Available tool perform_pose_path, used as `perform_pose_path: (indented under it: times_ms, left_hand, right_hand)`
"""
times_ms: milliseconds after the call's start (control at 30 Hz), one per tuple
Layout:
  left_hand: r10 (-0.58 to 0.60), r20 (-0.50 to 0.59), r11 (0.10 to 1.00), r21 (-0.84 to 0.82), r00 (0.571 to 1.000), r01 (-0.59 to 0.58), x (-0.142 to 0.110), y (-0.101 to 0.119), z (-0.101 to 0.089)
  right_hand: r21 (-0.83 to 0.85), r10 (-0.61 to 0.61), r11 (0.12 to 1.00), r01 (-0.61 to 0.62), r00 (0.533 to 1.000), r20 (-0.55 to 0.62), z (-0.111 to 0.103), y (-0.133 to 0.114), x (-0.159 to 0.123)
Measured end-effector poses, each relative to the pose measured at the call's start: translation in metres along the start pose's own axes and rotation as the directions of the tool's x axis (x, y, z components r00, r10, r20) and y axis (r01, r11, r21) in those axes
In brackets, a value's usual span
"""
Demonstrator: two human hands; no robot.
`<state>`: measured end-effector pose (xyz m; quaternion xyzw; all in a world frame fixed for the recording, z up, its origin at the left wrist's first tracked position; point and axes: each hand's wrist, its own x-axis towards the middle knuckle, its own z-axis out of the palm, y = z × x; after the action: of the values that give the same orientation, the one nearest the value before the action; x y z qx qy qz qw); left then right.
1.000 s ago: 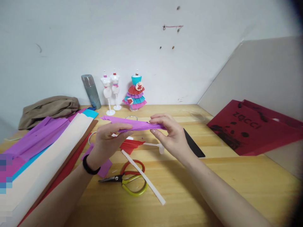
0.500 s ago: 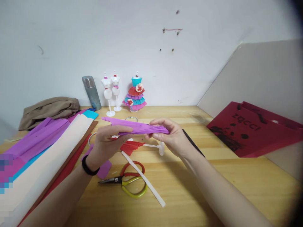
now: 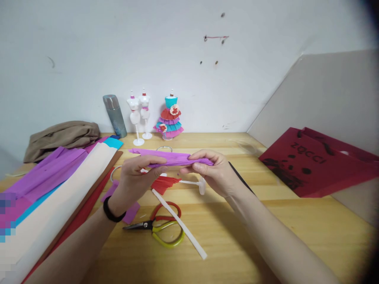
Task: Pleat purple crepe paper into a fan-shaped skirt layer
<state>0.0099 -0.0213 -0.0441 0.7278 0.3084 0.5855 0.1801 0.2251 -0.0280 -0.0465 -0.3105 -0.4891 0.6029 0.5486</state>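
Note:
Between both hands, above the table, is a strip of purple crepe paper (image 3: pixel 177 158) gathered in narrow folds. My left hand (image 3: pixel 140 171) pinches its middle, thumb in front and fingers behind; a loose end sticks out to the left. My right hand (image 3: pixel 211 167) grips the folded right end between thumb and fingers. Beneath the hands lies a small white mannequin wearing a red crepe skirt (image 3: pixel 164 182), its stand (image 3: pixel 201 185) pointing right. Scissors with red and yellow handles (image 3: pixel 167 232) rest on the table, a thin white strip (image 3: pixel 180 225) lying across them.
Rolled crepe paper sheets (image 3: pixel 62 193) and a brown cloth (image 3: pixel 63 136) occupy the left side. Along the wall stand a flask (image 3: pixel 115 116), two bare mannequins (image 3: pixel 135 118) and a mannequin in a ruffled dress (image 3: pixel 169 122). A red paper bag (image 3: pixel 314 165) lies at right.
The purple crepe paper and both hands have shifted very slightly to the right. My right thumb and fingers have moved a little on the folded end. Everything else stays in place.

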Motion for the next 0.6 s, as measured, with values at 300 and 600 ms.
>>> perform_pose_path:
  times_ms: [300,600]
  left_hand:
    - [-0.338,0.064,0.894,-0.289,0.939,0.342,0.003,0.011,0.008]
    - [-0.352,0.028,0.893,-0.288,0.935,0.345,0.001,0.012,0.008]
  right_hand:
    - [-0.024,-0.119,0.993,0.117,0.987,-0.112,0.003,0.002,0.002]
    - [-0.097,-0.161,0.985,0.145,0.971,-0.178,0.004,0.006,0.001]
